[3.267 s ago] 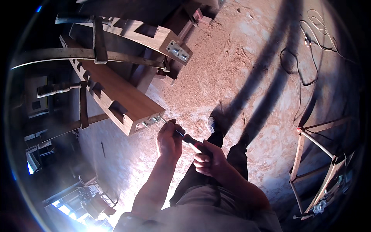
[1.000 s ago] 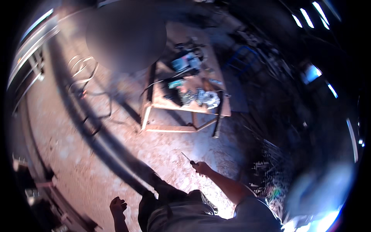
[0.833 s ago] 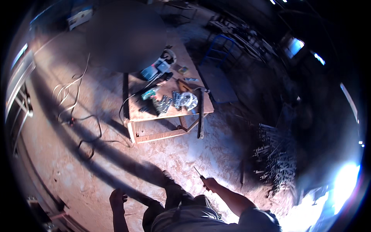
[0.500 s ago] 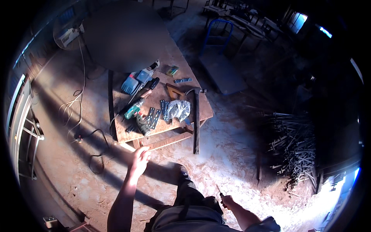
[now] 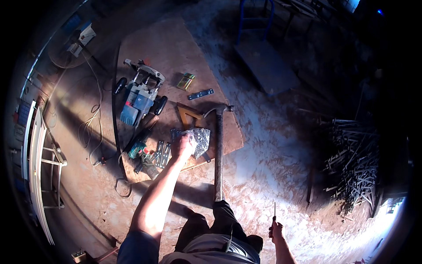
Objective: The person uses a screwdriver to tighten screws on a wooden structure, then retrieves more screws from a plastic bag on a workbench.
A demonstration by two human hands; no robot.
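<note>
My left hand [image 5: 183, 146] reaches over the workbench, its fingers closed at the left side of a crinkled clear plastic bag [image 5: 202, 140]; its fingertips are partly hidden. Low on the right, my right hand [image 5: 276, 232] grips a screwdriver [image 5: 274, 215] with its thin shaft pointing up. Left of the bag lie several metal hinges [image 5: 163, 154] and a green cordless drill [image 5: 137, 149]. A wooden triangle square [image 5: 188, 115] rests just beyond the bag. To the bag's right a hammer [image 5: 219, 154] lies with its long handle sticking out past the bench's near edge.
On the workbench [image 5: 162, 39] stand a blue-grey router [image 5: 140, 99], a small yellow-green box [image 5: 186, 81] and another metal hinge [image 5: 201, 94]. A blue platform trolley [image 5: 266, 66] is beyond. Scrap sticks [image 5: 356, 154] are piled at right. A fan [image 5: 72, 48] and cable [image 5: 94, 119] are at left.
My left hand has moved forward from the bench's near edge to the plastic bag. The screwdriver in my right hand has swung to point straight up. My view has shifted closer to the bench.
</note>
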